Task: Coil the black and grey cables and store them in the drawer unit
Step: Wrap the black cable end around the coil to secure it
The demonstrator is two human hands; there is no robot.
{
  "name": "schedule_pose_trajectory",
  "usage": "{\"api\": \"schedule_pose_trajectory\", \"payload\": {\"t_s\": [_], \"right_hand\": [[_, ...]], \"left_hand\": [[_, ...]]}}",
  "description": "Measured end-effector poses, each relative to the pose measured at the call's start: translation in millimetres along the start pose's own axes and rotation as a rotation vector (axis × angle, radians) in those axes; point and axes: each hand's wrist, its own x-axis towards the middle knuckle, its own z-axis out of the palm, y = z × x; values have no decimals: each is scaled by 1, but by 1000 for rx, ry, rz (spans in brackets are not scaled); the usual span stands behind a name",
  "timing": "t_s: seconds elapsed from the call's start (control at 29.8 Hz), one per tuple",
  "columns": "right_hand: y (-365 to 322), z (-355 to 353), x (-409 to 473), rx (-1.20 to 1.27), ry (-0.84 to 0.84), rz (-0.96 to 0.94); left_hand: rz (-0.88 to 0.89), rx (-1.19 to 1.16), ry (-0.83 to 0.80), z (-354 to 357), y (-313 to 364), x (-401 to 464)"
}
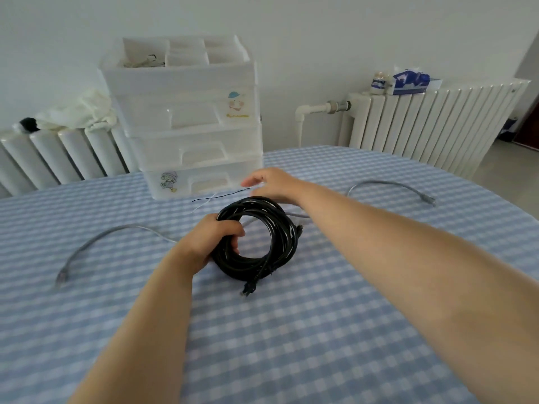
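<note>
The left hand (pixel 208 243) grips the near-left side of the coiled black cable (pixel 258 237), fingers curled through the loop, the coil resting on the checked desk (pixel 320 330). The right hand (pixel 272 182) reaches beyond the coil with fingers loosely spread, holding nothing, just above a thin black tie (pixel 221 196). The grey cable (pixel 96 243) lies uncoiled, trailing to both sides of the hands. The drawer unit (pixel 186 118) stands just beyond the right hand, drawers closed.

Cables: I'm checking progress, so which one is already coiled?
The black cable, wound into a ring gripped by the left hand. The grey cable lies loose across the checked tablecloth.
</note>
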Motion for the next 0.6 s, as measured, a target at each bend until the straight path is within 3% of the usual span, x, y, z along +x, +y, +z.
{"api": "schedule_pose_trajectory", "payload": {"t_s": [0.37, 0.6], "right_hand": [[6, 25, 28, 0, -127, 38], [8, 22, 23, -250, -62, 91]], "left_hand": [[-51, -119, -46, -15, -10, 11], [-102, -105, 3, -12, -10, 16]]}}
